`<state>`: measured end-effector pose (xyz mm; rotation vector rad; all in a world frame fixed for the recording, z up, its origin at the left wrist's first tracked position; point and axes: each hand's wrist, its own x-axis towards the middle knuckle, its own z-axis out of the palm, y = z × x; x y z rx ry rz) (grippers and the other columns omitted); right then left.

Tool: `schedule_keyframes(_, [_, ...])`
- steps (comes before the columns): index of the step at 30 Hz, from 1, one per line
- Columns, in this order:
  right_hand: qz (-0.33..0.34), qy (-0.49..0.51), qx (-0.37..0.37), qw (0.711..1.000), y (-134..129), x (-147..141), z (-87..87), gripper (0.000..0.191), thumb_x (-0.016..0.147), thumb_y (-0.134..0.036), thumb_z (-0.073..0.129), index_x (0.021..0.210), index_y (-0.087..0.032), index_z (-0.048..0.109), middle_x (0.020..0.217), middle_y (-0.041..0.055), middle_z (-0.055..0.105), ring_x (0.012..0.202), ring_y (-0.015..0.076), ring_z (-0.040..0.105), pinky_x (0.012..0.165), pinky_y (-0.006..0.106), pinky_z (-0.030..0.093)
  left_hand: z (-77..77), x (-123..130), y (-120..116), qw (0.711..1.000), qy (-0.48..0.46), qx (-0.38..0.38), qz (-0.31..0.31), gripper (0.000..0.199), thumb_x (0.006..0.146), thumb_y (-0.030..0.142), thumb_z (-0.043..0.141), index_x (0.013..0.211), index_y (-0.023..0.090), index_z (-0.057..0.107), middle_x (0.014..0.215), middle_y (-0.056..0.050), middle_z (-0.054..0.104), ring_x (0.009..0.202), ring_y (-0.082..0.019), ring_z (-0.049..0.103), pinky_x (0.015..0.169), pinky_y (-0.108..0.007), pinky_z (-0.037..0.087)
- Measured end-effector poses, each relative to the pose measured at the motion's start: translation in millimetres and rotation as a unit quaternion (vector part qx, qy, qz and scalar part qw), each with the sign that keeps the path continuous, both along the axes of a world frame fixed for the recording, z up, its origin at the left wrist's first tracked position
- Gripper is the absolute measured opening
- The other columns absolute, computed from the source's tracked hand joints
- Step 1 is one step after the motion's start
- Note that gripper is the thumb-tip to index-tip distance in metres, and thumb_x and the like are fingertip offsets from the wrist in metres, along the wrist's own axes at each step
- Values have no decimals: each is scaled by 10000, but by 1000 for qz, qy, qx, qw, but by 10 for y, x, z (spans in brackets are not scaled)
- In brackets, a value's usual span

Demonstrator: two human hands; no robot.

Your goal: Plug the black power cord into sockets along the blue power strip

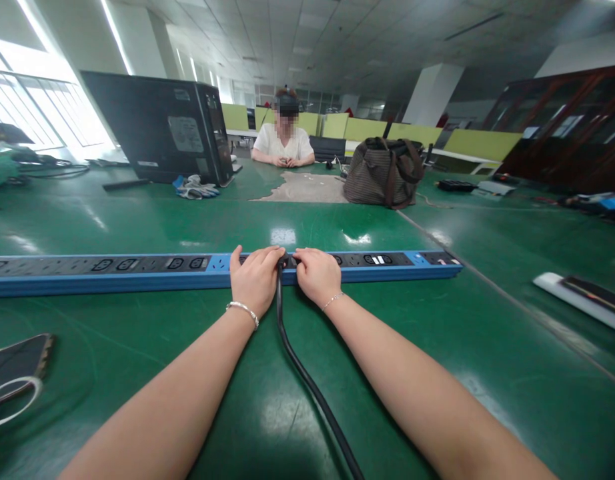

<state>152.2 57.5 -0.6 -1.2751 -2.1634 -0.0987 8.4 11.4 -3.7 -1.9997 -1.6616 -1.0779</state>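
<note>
A blue power strip (112,287) lies across the counter (562,407). On it, your left hand (257,277), loosely spread, touches a black plug (283,260); your right hand (320,275) curls beside it. Whether either grips, I cannot tell. A tug from the cable (307,373), in front of the strip, could tilt the plug. Your hands hide how it sits; the strip's left end is cut off.

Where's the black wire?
Head view: the black wire runs from between the left hand and right hand, at the blue power strip, to the bottom edge, right of centre.
</note>
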Motion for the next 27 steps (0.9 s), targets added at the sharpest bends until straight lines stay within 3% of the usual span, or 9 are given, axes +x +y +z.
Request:
schedule_keyframes(11, [8,-6,-7,1000,-10,-16,4,317,826,-155,439,1018,-192,689,1145,29,676,1092,187,583,961,327,412,-21,-11,11,999,-11,-30,5,312,909,216,359,1144,279,554,1202,-46,645,1029,-192,629,1074,-511,261])
schedule_keyframes(18, [17,-8,-4,1000,-29,-22,18,317,830,-155,429,1019,-188,681,1139,35,677,1084,188,584,945,326,417,-3,-27,34,999,-22,-37,-14,299,890,176,371,1110,215,570,1182,-78,650,1072,-185,606,940,-367,437])
schedule_keyframes(27, [4,-13,-12,1000,-50,-30,34,302,844,-164,425,1024,-202,665,1144,37,671,1074,190,576,924,332,418,100,-23,50,996,-41,-76,-22,291,856,168,437,1114,201,568,1116,-75,667,1039,-196,619,878,-326,473])
